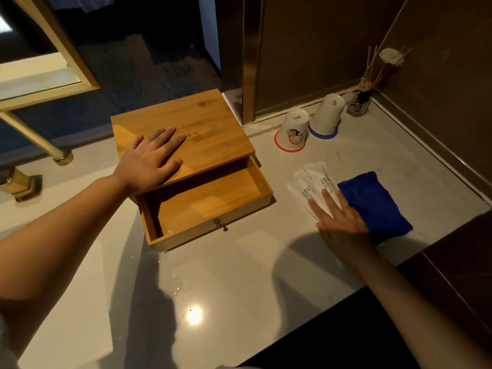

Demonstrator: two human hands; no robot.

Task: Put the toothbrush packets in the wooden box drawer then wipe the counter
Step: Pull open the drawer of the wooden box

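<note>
A wooden box (197, 121) stands on the pale counter (239, 275), its drawer (207, 201) pulled out and empty. My left hand (151, 158) lies flat on the box lid, fingers spread. Two white toothbrush packets (311, 182) printed "BRUSHING TEETH" lie side by side right of the drawer. My right hand (343, 225) rests with its fingertips on the near ends of the packets, fingers extended, holding nothing. A folded blue cloth (375, 203) lies just right of the packets, touching my right hand.
Two upturned white cups (294, 129) (328, 113) sit on red and blue coasters behind the packets. A reed diffuser (360, 99) stands in the back right corner. A brass tap (18, 179) is at the left. Dark walls border the counter at back and right.
</note>
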